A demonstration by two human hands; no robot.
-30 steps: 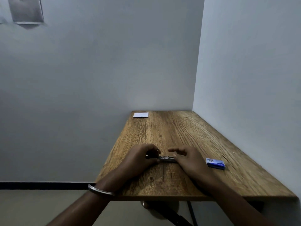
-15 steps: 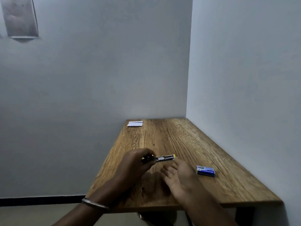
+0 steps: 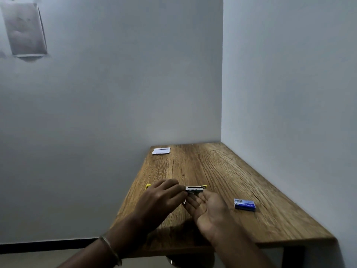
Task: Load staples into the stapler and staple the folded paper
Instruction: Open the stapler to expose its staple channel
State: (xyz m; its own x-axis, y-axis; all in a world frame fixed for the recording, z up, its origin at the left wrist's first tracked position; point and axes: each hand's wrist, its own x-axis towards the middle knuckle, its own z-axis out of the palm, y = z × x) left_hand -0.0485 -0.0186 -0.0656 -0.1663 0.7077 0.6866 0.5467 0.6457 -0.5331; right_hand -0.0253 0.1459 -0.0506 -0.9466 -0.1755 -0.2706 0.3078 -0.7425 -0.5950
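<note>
A small metal stapler (image 3: 195, 188) with yellow ends is held level above the wooden table (image 3: 222, 171). My left hand (image 3: 160, 200) is shut on its left part, and a yellow tip (image 3: 148, 186) shows past my knuckles. My right hand (image 3: 208, 209) lies palm up just under the stapler's right end, fingers apart, with something small and pale at the fingertips. The blue staple box (image 3: 244, 204) lies on the table to the right of my right hand. The folded white paper (image 3: 161, 151) rests at the table's far left corner.
The table stands in a corner, with walls along its far and right sides. Its left and near edges drop off to the floor. A grey panel (image 3: 25, 29) hangs on the far wall at upper left.
The stapler was lifted off the table in my left hand. My right hand let go of it, turned palm up and moved under its right end.
</note>
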